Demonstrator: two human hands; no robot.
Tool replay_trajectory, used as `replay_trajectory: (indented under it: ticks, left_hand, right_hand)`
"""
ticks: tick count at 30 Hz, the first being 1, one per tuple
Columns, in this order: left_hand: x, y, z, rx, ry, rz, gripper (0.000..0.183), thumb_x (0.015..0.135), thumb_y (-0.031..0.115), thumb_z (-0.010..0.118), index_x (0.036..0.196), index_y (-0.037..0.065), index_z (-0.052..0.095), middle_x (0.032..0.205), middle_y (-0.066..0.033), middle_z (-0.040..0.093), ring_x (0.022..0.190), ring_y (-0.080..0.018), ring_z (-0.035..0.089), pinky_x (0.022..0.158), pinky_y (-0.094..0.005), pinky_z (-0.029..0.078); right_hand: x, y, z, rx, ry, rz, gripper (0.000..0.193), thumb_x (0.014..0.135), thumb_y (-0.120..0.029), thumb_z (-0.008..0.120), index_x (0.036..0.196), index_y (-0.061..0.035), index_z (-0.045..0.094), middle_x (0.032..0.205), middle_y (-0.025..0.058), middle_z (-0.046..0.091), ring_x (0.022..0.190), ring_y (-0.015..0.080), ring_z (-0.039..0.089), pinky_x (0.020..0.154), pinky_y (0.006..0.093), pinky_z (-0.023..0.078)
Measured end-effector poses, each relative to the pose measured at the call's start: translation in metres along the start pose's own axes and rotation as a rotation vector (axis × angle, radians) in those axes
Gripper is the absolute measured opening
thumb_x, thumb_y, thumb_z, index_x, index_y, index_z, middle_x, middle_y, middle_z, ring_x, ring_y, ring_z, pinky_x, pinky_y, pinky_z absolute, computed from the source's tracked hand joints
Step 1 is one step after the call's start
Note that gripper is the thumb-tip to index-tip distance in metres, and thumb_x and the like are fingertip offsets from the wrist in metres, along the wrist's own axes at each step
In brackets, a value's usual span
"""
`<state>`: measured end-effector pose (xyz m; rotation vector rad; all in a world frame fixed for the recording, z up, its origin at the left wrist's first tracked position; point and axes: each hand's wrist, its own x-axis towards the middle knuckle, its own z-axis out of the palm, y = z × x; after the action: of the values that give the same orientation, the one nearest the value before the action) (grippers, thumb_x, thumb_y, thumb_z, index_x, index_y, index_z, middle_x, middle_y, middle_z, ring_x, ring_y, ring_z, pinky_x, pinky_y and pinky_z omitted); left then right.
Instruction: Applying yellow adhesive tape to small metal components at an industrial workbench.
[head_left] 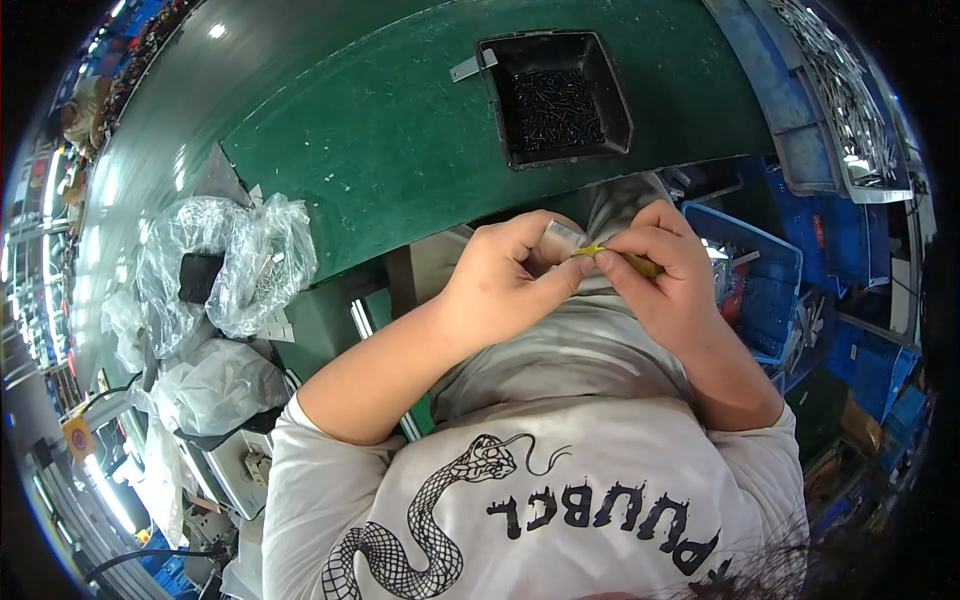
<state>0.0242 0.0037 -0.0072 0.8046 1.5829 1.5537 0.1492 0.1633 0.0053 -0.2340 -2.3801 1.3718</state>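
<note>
Now left hand [500,275] grips plate [564,240], right hand [678,283] pinches yellow piece [643,265], apparently mid-alignment, next move needing steadiness.

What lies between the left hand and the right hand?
In the head view, a silvery metal piece and a yellow item, held between the left hand and right hand.

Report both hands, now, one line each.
Left hand: closed, holding a silvery piece.
Right hand: closed, pinching a yellow object; its exact kind can't be told.
</note>
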Motion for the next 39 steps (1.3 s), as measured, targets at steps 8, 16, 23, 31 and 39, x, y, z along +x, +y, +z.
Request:
replay_trajectory:
  ticks: [8, 16, 23, 31, 39]
  left_hand:
    - [-0.0003, 0.0004, -0.0008, 0.154, 0.008, 0.05, 0.013, 0.083, 0.004, 0.071, 0.094, -0.001, 0.066, 0.073, -0.0035, 0.068, 0.059, -0.0033, 0.058, 0.052, -0.0215, 0.047]
    - [-0.0009, 0.0012, 0.0015, 0.165, 0.047, 0.075, 0.014, 0.082, 0.003, 0.07, 0.095, 0.0, 0.067, 0.073, -0.0031, 0.068, 0.059, -0.0038, 0.058, 0.053, -0.0216, 0.047]
    - [-0.0011, 0.0023, 0.001, 0.182, 0.039, 0.071, 0.013, 0.08, 0.004, 0.071, 0.092, 0.001, 0.068, 0.072, -0.0027, 0.068, 0.059, -0.004, 0.056, 0.053, -0.0223, 0.047]
    - [-0.0008, 0.0056, -0.0013, 0.272, 0.026, 0.114, 0.009, 0.079, 0.004, 0.07, 0.086, 0.002, 0.066, 0.07, -0.0031, 0.067, 0.058, -0.0092, 0.059, 0.054, -0.0252, 0.048]
    - [-0.0007, -0.0033, -0.0008, 0.401, 0.036, 0.267, 0.014, 0.077, -0.004, 0.07, 0.087, -0.002, 0.062, 0.066, 0.0006, 0.064, 0.058, -0.0011, 0.054, 0.051, -0.0196, 0.045]
  right_hand:
    - [-0.0006, 0.0002, 0.0011, 0.002, -0.006, -0.001, 0.008, 0.083, -0.002, 0.071, 0.092, -0.0023, 0.069, 0.082, 0.0051, 0.052, 0.07, 0.0137, 0.047, 0.06, 0.0263, 0.036]
    - [-0.0001, 0.0022, 0.0021, 0.024, -0.017, -0.011, 0.009, 0.084, -0.004, 0.071, 0.093, -0.0022, 0.069, 0.081, 0.0051, 0.051, 0.071, 0.0141, 0.048, 0.06, 0.0267, 0.036]
    - [-0.0006, 0.0033, 0.003, 0.009, -0.02, -0.015, 0.009, 0.083, -0.003, 0.071, 0.092, -0.0024, 0.07, 0.081, 0.0056, 0.052, 0.071, 0.0149, 0.049, 0.061, 0.027, 0.037]
    - [-0.0012, -0.0021, 0.0049, -0.037, -0.009, 0.024, 0.009, 0.08, 0.001, 0.07, 0.089, -0.0016, 0.07, 0.081, 0.006, 0.052, 0.071, 0.0159, 0.05, 0.061, 0.0279, 0.038]
    - [-0.0016, -0.0035, 0.0083, -0.077, 0.004, -0.004, 0.012, 0.076, 0.002, 0.071, 0.087, -0.0012, 0.07, 0.081, 0.0076, 0.054, 0.069, 0.0186, 0.053, 0.059, 0.0293, 0.04]
